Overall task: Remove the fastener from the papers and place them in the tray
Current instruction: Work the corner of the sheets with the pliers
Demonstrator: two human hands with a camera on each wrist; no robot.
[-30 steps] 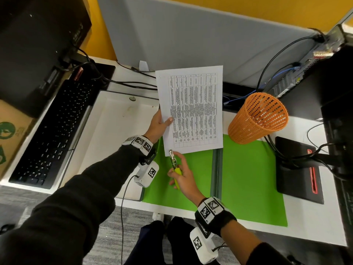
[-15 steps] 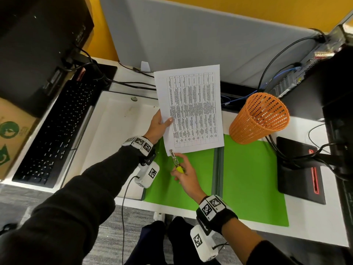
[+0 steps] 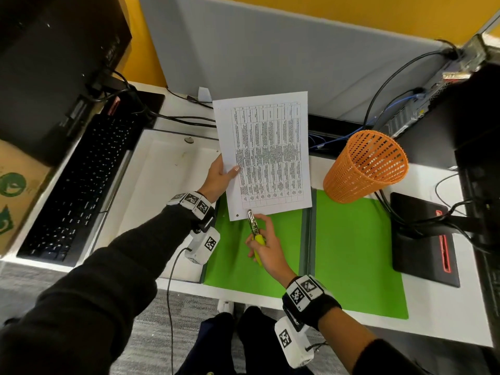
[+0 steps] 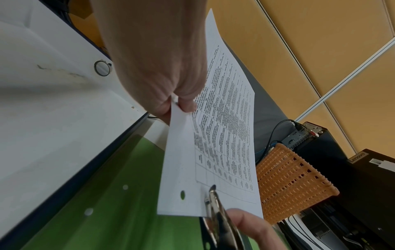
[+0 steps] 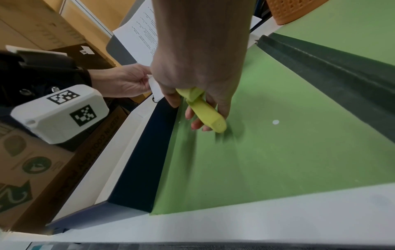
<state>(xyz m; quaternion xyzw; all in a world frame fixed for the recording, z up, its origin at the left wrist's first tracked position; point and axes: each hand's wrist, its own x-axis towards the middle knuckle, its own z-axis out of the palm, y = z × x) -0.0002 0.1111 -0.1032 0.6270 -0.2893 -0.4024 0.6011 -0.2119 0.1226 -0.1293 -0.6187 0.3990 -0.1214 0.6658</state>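
Standing over the desk, the person pinches the papers (image 3: 266,155) by their left edge with the left hand (image 3: 219,175), thumb on the printed face, holding them in the air above the white tray (image 3: 151,190) and the green folder (image 3: 359,255). The right hand (image 3: 266,246) is curled round a yellow-handled metal tool (image 3: 255,234), its tip set on the sheet's near edge beside a punched hole (image 4: 182,194). The tray holds only a small round object (image 3: 189,139) at its far rim. An orange mesh basket (image 3: 365,166) lies tilted; its contents cannot be seen. The fastener itself cannot be made out; the right palm hides most of the tool's handle.
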